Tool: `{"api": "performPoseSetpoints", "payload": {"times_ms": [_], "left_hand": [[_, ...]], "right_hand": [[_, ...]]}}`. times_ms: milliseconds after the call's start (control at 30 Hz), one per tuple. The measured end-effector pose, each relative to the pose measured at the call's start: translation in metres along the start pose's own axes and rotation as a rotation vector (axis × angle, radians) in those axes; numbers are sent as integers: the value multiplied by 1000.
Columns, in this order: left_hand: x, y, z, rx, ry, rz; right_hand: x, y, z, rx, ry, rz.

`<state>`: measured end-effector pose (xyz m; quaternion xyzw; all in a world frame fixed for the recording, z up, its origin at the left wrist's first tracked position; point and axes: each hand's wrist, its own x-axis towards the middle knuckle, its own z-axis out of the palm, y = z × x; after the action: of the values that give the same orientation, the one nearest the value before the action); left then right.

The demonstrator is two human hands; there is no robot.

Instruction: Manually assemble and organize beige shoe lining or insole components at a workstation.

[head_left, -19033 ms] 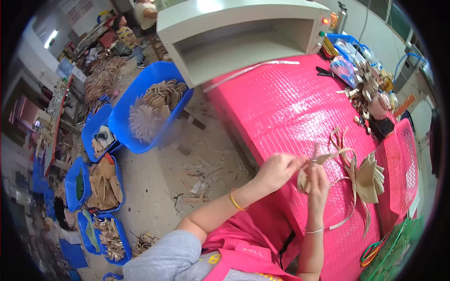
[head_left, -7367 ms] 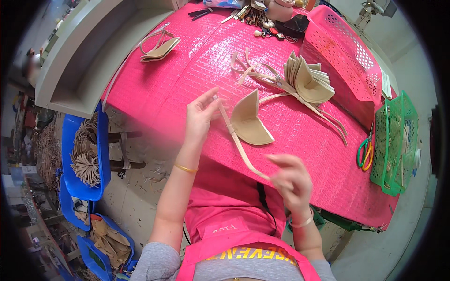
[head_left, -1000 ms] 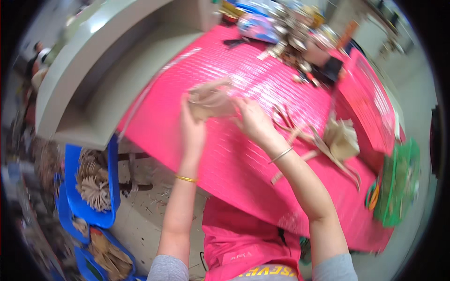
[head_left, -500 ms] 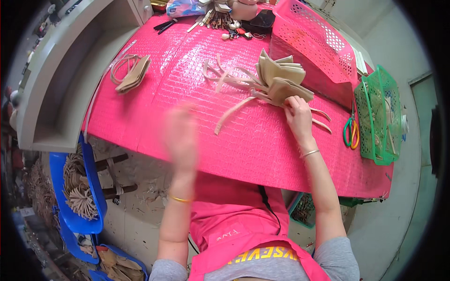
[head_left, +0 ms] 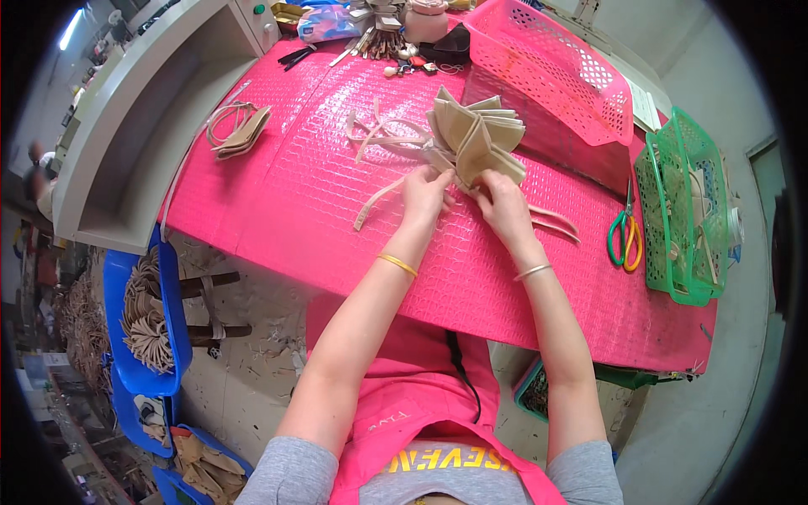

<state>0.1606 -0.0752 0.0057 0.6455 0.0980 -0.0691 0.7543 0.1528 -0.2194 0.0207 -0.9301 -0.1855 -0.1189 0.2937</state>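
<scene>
A fanned bundle of flat beige pieces (head_left: 478, 135), seemingly leather or a similar sheet, lies on the pink table. Long pale straps (head_left: 383, 135) trail from it to the left, and two more stick out on the right. My left hand (head_left: 427, 195) is closed in a pinch at the lower left of the bundle, where the straps meet the pieces; its fingertips partly hide what they grip. With bent fingers, my right hand (head_left: 502, 202) holds the bundle's lower edge. Apart from them, a smaller stack of beige pieces (head_left: 244, 135) with looped straps rests at the table's left.
Scissors (head_left: 624, 240) with green and yellow handles lie right, beside a green basket (head_left: 686, 219). A pink basket (head_left: 555, 71) stands at the back on a pink box. Grey shelving (head_left: 126, 160) borders the left. Below it, a blue bin (head_left: 172, 337) holds more beige pieces.
My left hand has moved right and up from over the table's front to the bundle. The pieces are fanned wider, and my right hand has shifted slightly left with them.
</scene>
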Motion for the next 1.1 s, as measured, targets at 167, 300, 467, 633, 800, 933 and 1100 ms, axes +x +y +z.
{"api": "performPoseSetpoints", "payload": {"times_ms": [167,300,467,633,800,933,1100], "left_hand": [[-25,25,-18,-254,-66,51],[-39,43,-45,-268,-155,17],[-49,36,-62,-261,8,70],[-28,-2,-64,197,208,386],[-27,3,-36,-81,245,344],[-54,27,-51,-295,177,202],[-76,38,-56,-210,128,337]], "right_hand": [[2,-33,-35,181,316,5],[13,-33,-24,536,32,208],[6,-35,6,640,69,266],[12,-37,14,663,162,275],[32,3,-1,523,341,224],[56,-22,-25,-13,476,-16],[22,-68,-3,662,-177,219]]}}
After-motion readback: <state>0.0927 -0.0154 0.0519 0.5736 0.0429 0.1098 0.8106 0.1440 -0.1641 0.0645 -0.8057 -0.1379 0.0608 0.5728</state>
